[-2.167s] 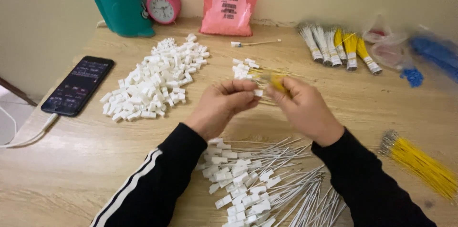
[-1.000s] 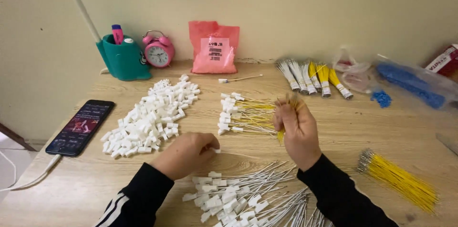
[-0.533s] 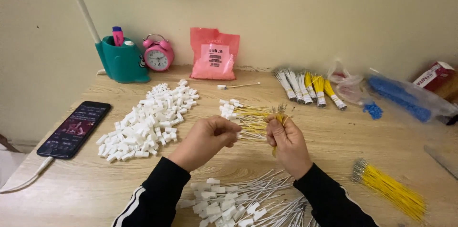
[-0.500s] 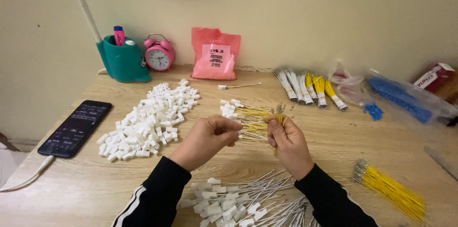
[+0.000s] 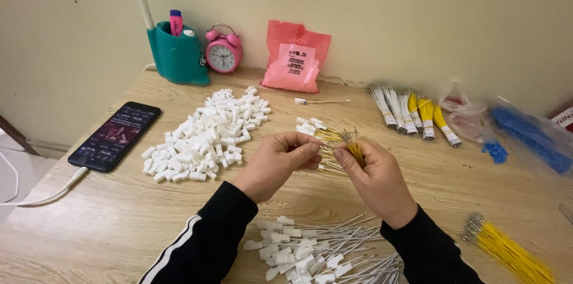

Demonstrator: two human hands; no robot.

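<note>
- Two hands meet above the middle of the surface (image 5: 107, 224); the left hand (image 5: 277, 161) pinches its thumb and fingers narrowly on something small at the near end of a wire, too small to make out.
- Right hand (image 5: 376, 179): closed around a small bunch of yellow wires (image 5: 352, 148), with bare metal tips showing above the fist.
- Directly behind the hands: a small stack of yellow wires with white connectors (image 5: 319, 135) lies flat; judged as finished pieces, few so far.
- Left of the hands: a large heap of loose white connectors (image 5: 206, 135), judged as stock still unused.
- Near edge, between the sleeves: a spread of white wires with white connectors (image 5: 316, 254), already fitted.
- Lower right: a bundle of plain yellow wires (image 5: 507, 251), no connectors on it; judged as work remaining.
- Back right: bound bundles of white and yellow wires (image 5: 412, 111), then clear bags with blue parts (image 5: 525, 138).
- Back wall: pink packet (image 5: 295, 57), pink alarm clock (image 5: 222, 51), teal pen holder (image 5: 176, 54).
- Far left: a dark phone (image 5: 115, 136) on a white cable.
</note>
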